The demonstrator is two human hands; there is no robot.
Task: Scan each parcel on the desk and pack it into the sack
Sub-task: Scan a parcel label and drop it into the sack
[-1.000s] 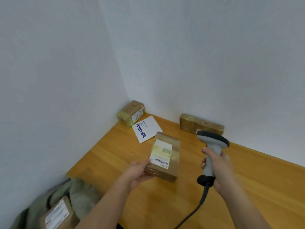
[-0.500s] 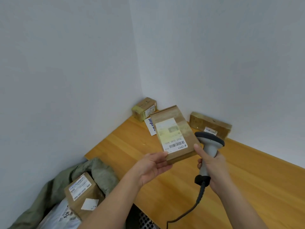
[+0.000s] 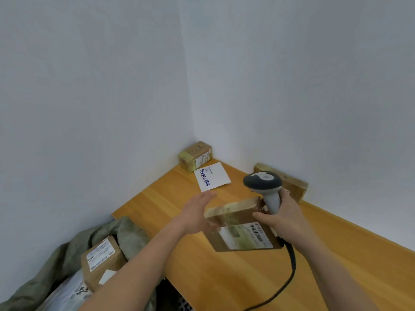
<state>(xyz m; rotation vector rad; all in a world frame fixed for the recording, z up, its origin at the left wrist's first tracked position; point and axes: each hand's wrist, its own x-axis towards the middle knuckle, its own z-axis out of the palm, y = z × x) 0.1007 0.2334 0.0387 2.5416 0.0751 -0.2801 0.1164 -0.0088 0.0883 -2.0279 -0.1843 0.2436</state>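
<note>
1. The wooden table bears the brown cardboard parcel, which was held up to the grey handheld scanner half a second ago; it now lies low, label up, probably scanned.
2. The olive fabric sack waits left.
3. The left hand is released, its straight fingers beside the parcel.
4. The right hand grasps the scanner, thumb on the parcel.

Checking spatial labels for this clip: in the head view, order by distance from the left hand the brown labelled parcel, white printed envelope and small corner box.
1. Brown labelled parcel: touching the left hand, on its right.
2. White printed envelope: just beyond the fingertips.
3. Small corner box: farthest, against the walls.
</note>
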